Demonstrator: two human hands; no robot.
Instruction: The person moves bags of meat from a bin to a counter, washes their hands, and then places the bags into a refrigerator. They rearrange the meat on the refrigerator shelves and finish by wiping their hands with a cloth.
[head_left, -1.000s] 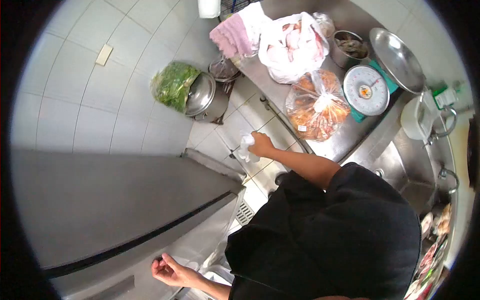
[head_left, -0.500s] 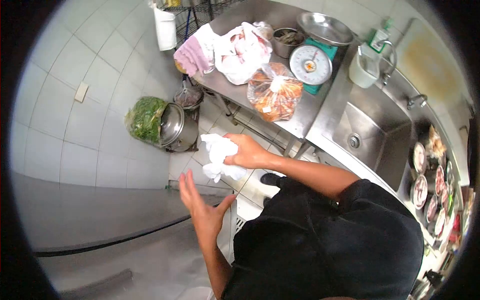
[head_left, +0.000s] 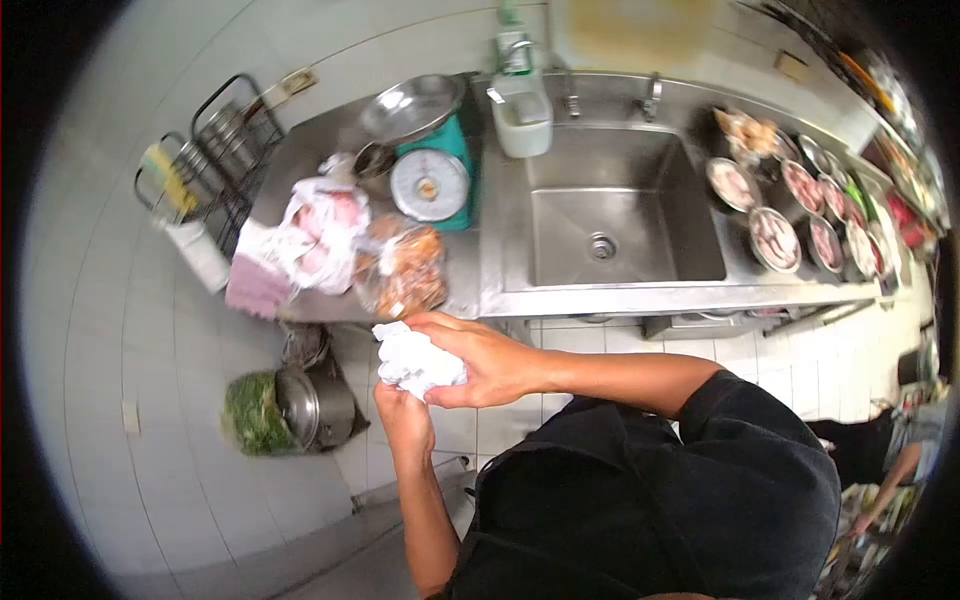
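A crumpled white cloth (head_left: 418,362) is bunched between my two hands, above the floor in front of the steel counter. My right hand (head_left: 490,362) has its fingers wrapped round the cloth from the right. From below, my left hand (head_left: 405,420) grips the lower left part of it, with its fingertips partly hidden by the cloth. Just beyond my hands, at the counter's front edge, lies a clear plastic bag of orange-brown food (head_left: 412,270).
Behind the bag stands a green dial scale (head_left: 430,185), beside a white bag of meat (head_left: 322,235). A steel sink (head_left: 620,215) and several bowls of meat (head_left: 775,240) are rightward. A lidded pot (head_left: 320,408) stands at left. Another person's arm (head_left: 888,487) shows at far right.
The view has swung right towards the sink. My left hand, spread and apart from the cloth before, has closed on it. The cloth is more tightly bunched.
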